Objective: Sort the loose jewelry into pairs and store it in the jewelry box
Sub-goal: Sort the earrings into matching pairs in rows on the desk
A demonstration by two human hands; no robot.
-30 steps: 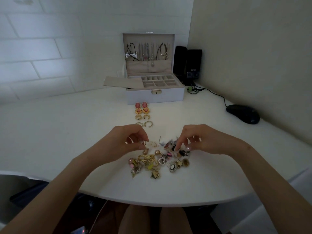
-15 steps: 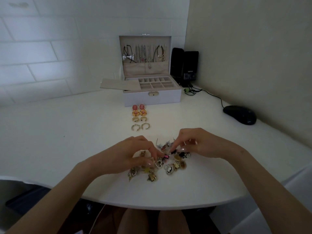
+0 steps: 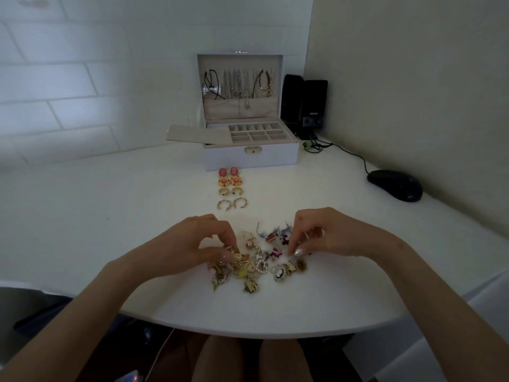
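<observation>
A pile of loose jewelry (image 3: 259,264) lies on the white table (image 3: 110,230) near its front edge: gold pieces, a pearl ring, a cameo and pink and yellow bits. My left hand (image 3: 192,244) rests on the pile's left side, its thumb and fingertips pinched on a gold earring (image 3: 235,256). My right hand (image 3: 333,234) is curled over the pile's right side with its fingertips down among the pieces; whether they hold one is hidden. Sorted pairs lie in a column beyond: pink earrings (image 3: 228,171), orange-gold earrings (image 3: 230,181), small gold earrings (image 3: 230,191) and gold hoops (image 3: 232,204). Behind them the white jewelry box (image 3: 250,157) stands open.
A beige tray lid (image 3: 192,135) juts from the box's left side. Necklaces hang inside the raised lid (image 3: 239,84). Two black speakers (image 3: 305,106) stand right of the box, with a cable running to a black mouse (image 3: 395,184). Walls close the back and right.
My left hand has come down from above the pile onto its left side and closed on a gold piece. My right hand has stayed at the pile's right side.
</observation>
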